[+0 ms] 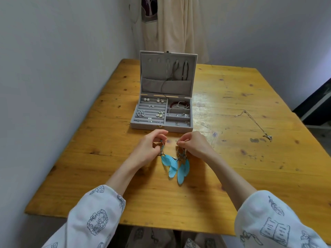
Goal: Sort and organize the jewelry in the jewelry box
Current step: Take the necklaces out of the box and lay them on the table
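Both hands hover just in front of the jewelry box, each pinched shut on one feather earring: the left hand [150,147] grips the hook end of the left feather earring [167,162], and the right hand [194,147] does the same with the right feather earring [182,165]. Blue feathers hang below the metal hoops, just above the wooden surface [232,167], and the two earrings nearly touch at the feathers.

Beyond the hands, the grey jewelry box [162,127] stands open, its lid upright. In the lid, a few necklaces [180,70] hang from the hooks and run down into the pocket; two hooks at the left look bare. The ring-roll section [149,111] at the left of the base already carries several pairs of stud earrings in rows, and the small compartments [178,113] at the right hold bracelets and some smaller pieces I cannot make out.

Well apart on the right of the surface lies a loose silver pendant necklace [256,125], not yet put away.

By my reckoning the sorting is mostly done. What appears left is stowing this feather pair, probably in a right-hand compartment since it is too long for the rolls, and then hanging the stray necklace on a free hook.
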